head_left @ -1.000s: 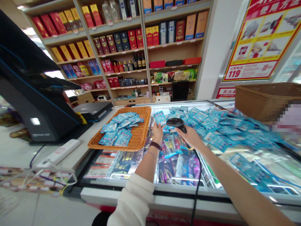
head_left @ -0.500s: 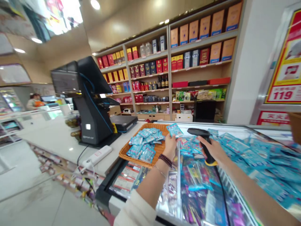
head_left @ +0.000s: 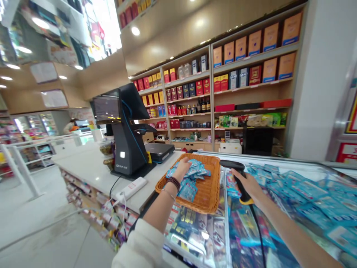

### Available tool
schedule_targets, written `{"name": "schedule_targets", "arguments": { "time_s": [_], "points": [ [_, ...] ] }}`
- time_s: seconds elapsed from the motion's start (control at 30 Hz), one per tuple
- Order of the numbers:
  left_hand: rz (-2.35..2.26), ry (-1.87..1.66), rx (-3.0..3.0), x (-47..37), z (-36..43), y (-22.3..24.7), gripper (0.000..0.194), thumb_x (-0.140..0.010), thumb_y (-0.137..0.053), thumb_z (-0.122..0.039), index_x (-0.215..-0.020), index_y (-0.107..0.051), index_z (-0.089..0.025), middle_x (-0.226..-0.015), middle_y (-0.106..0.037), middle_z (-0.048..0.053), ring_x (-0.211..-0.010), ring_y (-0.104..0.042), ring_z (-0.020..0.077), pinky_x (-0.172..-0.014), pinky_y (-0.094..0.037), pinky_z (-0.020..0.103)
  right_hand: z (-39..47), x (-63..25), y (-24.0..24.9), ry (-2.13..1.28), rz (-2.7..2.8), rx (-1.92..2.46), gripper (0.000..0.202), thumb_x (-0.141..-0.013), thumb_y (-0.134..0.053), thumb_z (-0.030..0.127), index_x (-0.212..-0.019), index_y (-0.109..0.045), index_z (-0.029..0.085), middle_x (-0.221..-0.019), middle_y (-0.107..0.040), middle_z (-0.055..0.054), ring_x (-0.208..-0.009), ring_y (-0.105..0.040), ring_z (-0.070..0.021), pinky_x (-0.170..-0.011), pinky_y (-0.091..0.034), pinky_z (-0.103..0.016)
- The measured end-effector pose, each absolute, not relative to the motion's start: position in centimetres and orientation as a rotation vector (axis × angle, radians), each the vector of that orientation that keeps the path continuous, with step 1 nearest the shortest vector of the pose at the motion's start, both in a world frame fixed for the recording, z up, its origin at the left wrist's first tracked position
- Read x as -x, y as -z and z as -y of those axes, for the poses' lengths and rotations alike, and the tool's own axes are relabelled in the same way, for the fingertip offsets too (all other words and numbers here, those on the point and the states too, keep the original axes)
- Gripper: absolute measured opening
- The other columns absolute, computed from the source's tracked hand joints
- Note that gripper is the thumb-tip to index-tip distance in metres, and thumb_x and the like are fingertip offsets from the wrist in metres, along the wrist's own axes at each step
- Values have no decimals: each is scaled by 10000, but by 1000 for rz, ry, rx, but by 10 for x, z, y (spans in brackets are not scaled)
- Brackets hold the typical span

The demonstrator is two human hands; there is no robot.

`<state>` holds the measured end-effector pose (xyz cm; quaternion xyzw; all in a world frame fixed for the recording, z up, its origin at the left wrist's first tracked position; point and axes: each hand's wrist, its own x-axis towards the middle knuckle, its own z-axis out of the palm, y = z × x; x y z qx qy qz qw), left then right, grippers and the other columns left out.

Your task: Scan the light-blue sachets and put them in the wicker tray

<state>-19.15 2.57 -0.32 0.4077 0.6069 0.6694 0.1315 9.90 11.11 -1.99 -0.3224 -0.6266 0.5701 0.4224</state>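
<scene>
My right hand [head_left: 248, 182] is wrapped round the handle of a black barcode scanner [head_left: 242, 186] with a yellow base, its cable hanging down over the freezer glass. In the wicker basket [head_left: 210, 199] lies a heap of small blue packets [head_left: 187, 190]. Over the left part of this heap is my left hand [head_left: 182, 167], fingers curled down among the packets and closed on one, though the fingertips are partly hidden. Beyond the scanner, on the right, a wide pile of similar blue packets [head_left: 304, 190] fills the freezer.
A black checkout terminal [head_left: 126, 145] and a flat scale [head_left: 160, 152] stand on the white counter [head_left: 86, 167]. Nearer lies a white power strip [head_left: 134, 187] with cables. Shelves of boxes [head_left: 186, 89] line the back wall. Far left, another person [head_left: 71, 125] is behind a counter.
My left hand has moved left and down, from holding a blue packet above the basket's right edge to the heap inside it. The scanner stays in my right hand; the view has turned left.
</scene>
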Motion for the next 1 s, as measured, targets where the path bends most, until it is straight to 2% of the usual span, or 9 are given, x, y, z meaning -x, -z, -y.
{"name": "schedule_targets", "arguments": {
  "time_s": [0.17, 0.37, 0.43, 0.5, 0.6, 0.7, 0.8, 0.87, 1.0],
  "points": [
    [-1491, -1701, -1315, 134, -60, -2, 104, -770, -817, -125, -842, -787, -194, -1013, -826, 140, -1061, -769, 310, -1120, -520, 519, -118, -151, 6, -1388, 1355, 841, 412, -769, -828, 570, -825, -661, 198, -591, -622, 11, -378, -511, -116, -338, -412, -249],
    [-1421, -1533, -1580, 18, -116, 31, 72, -807, -778, -141, -865, -792, -181, -962, -820, 124, -1009, -772, 306, -1040, -570, 484, -125, -234, 2, -1218, 1195, 881, 502, -724, -829, 649, -904, -669, 208, -656, -633, 5, -429, -541, -129, -358, -449, -260],
    [-1456, -1457, -1618, -15, -133, 43, 136, -797, -782, -150, -927, -794, -188, -1050, -818, 142, -1107, -749, 335, -1081, -543, 494, -130, -253, 11, -1147, 1167, 915, 526, -718, -806, 686, -914, -662, 219, -649, -623, 8, -434, -543, -138, -364, -454, -271],
    [-1508, -1433, -1630, -39, -149, 52, 243, -778, -791, -143, -1017, -788, -191, -1202, -789, 170, -1288, -669, 368, -1183, -456, 505, -135, -264, 23, -1101, 1133, 953, 545, -709, -785, 718, -904, -651, 228, -639, -614, 8, -430, -535, -142, -365, -447, -278],
    [-1746, -1404, -1645, -57, -171, 57, 394, -813, -748, -124, -1205, -741, -160, -1425, -681, 215, -1472, -524, 371, -1270, -333, 474, -140, -271, 37, -1072, 1134, 999, 556, -723, -747, 749, -910, -643, 236, -658, -626, -5, -442, -543, -150, -377, -450, -287],
    [-2065, -1256, -1584, -62, -190, 60, 452, -905, -701, -210, -1346, -660, -120, -1488, -616, 264, -1483, -512, 372, -1248, -340, 462, -139, -270, 43, -1051, 1180, 1029, 570, -750, -704, 779, -911, -627, 238, -678, -646, -23, -454, -559, -163, -390, -464, -301],
    [-2271, -1078, -1493, -62, -201, 67, 510, -914, -736, -374, -1338, -644, -106, -1436, -630, 303, -1437, -540, 418, -1194, -376, 496, -136, -268, 43, -1070, 1209, 1016, 578, -766, -703, 780, -919, -635, 227, -662, -654, -25, -443, -560, -166, -399, -468, -309],
    [-2333, -1030, -1502, -61, -202, 73, 523, -881, -774, -429, -1290, -659, -123, -1417, -638, 294, -1415, -547, 427, -1171, -389, 495, -134, -266, 43, -1083, 1226, 1024, 548, -798, -688, 766, -903, -637, 230, -612, -642, -23, -432, -554, -174, -402, -469, -315],
    [-2261, -1148, -1587, -54, -194, 85, 489, -803, -840, -385, -1201, -683, -147, -1371, -657, 248, -1374, -566, 394, -1158, -397, 458, -129, -261, 44, -1083, 1296, 1075, 476, -844, -648, 734, -819, -597, 260, -570, -629, -30, -448, -575, -201, -432, -491, -335]
  ]
}}
